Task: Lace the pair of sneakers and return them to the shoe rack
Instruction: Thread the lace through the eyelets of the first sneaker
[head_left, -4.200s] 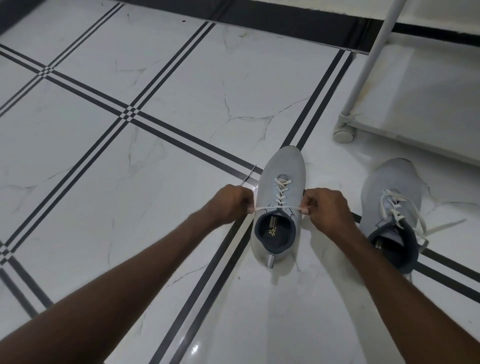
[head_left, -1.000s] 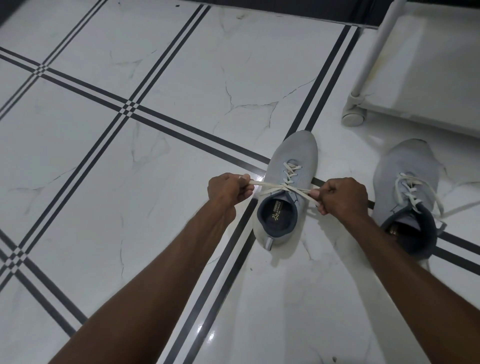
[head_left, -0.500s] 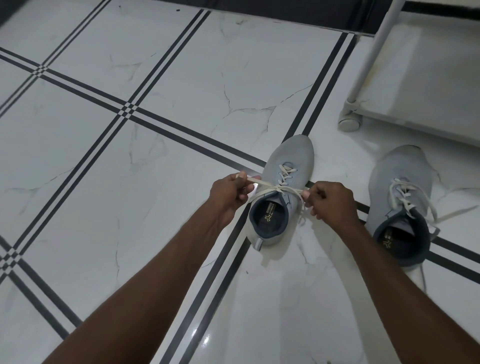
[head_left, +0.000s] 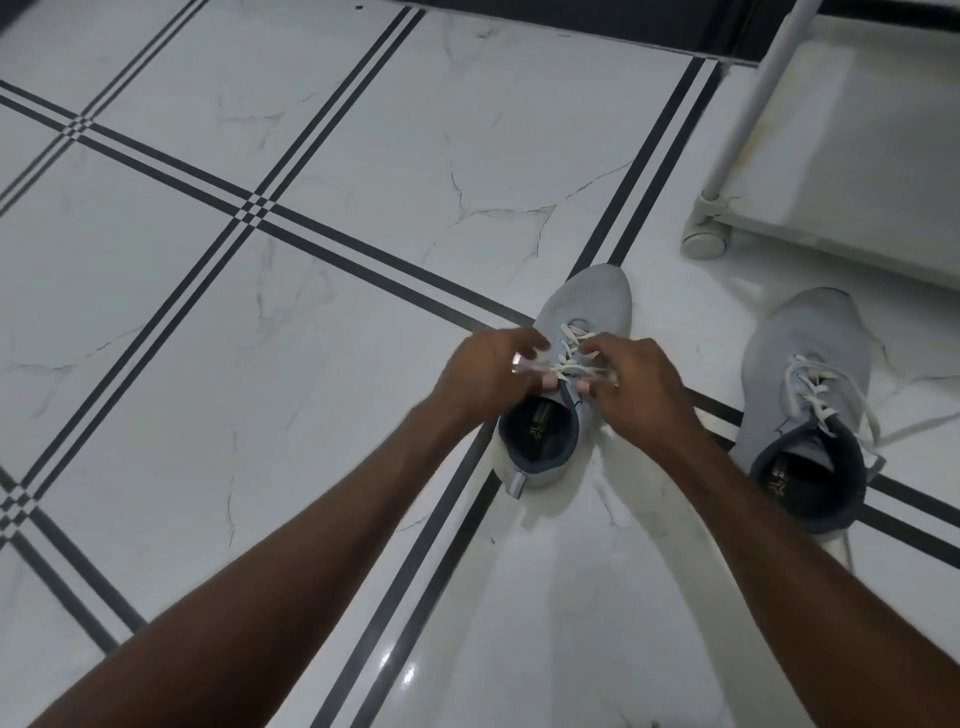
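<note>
Reaching forward from the bottom edge, both forearms angle in over the floor (head_left: 322, 467), white marble tile with dark double stripes. Left hand (head_left: 485, 374) and right hand (head_left: 639, 384) meet over the near sneaker (head_left: 597, 301), almost touching each other. Fingers of both hands pinched narrow on the white lace (head_left: 571, 370), stretched short between them across the tongue; some motion blur at left fingertips. Sneaker sits upright, toe pointing away, heel toward the person, straddling a stripe. Second sneaker (head_left: 805, 353) to the right, apart from the first, laces loose with ends trailing onto the floor. Beyond it, shoe rack (head_left: 857, 156) at upper right, its white leg and foot near the second sneaker's toe. Wide open floor left and behind.
</note>
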